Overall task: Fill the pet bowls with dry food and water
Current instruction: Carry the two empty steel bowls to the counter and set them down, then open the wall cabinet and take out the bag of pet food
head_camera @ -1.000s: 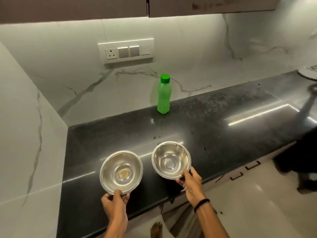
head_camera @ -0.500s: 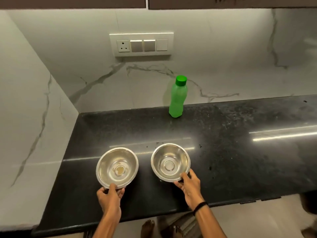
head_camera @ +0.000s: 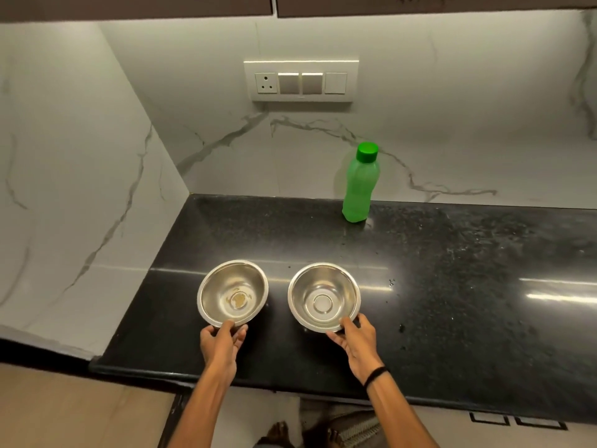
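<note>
Two steel bowls sit side by side over the black countertop (head_camera: 452, 286). The left bowl (head_camera: 226, 286) has a small yellowish residue at its bottom; my left hand (head_camera: 223, 345) grips its near rim. The right bowl (head_camera: 332, 286) looks empty and clean; my right hand (head_camera: 353, 342), a black band on its wrist, holds its near rim. A green plastic bottle (head_camera: 360, 185) with a green cap stands upright at the back wall, beyond the right bowl. No dry food container is in view.
A marble wall closes the counter's left end and back. A white switch and socket panel (head_camera: 301, 80) is on the back wall. The counter's front edge runs just under my wrists; bare feet and floor show below.
The view has swung to face the counter squarely and come closer. Both bowls, still held, have been carried further in over the counter and lowered towards it.
</note>
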